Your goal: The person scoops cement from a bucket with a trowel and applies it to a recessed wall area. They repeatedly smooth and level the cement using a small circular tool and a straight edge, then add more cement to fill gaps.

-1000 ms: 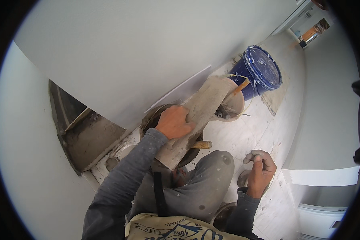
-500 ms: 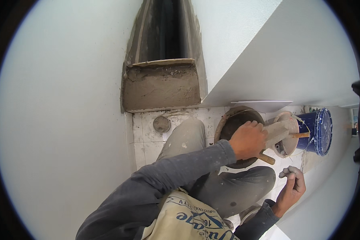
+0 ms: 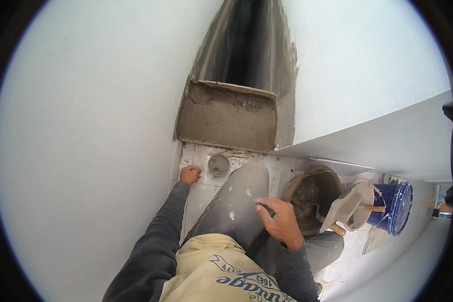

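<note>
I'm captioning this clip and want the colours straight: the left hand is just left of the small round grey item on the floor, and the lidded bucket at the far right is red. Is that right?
Not quite: the lidded bucket at the far right is blue, as the head view shows. The left hand is indeed just left of the small round grey item.

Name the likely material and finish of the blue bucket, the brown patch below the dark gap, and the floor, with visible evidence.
Bucket: probably plastic, slightly glossy; evenly blue, with pale smears.
Patch: apparently mortar or cement, matt and rough; dull brown-grey with an uneven surface. Whether it is damp is unclear.
Floor: likely ceramic tile, smooth; pale, with straight joints, though stone is possible.
</note>
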Tool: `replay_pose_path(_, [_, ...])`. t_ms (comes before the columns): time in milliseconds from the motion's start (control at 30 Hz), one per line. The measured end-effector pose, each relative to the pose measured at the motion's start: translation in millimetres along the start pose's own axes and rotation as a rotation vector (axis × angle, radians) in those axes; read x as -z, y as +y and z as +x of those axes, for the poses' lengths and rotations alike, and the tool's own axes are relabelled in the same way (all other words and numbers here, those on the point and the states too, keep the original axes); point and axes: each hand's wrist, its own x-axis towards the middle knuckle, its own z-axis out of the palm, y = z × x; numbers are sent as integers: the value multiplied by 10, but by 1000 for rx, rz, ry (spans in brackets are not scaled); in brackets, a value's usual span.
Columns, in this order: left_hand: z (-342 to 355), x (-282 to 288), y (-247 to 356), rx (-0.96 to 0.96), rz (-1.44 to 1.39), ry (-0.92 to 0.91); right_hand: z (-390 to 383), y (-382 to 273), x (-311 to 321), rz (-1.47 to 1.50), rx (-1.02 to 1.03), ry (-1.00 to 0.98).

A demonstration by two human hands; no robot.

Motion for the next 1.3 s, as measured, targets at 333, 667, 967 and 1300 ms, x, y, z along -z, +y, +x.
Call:
replay_pose_path(333, [107, -529, -83, -17, 2, 89, -128, 22, 20, -16, -205, 69])
replay_pose_path(667, [22, -498, 182, -132, 508, 303, -65, -166, 231, -31, -305, 165])
replay_pose_path(967, [-435, -313, 884, -243, 153, 47, 962, -176, 145, -149, -177, 30])
replay_pose_path(1300, [-994, -555, 1787, -406, -173, -254, 1406, -47, -307, -408, 232, -28])
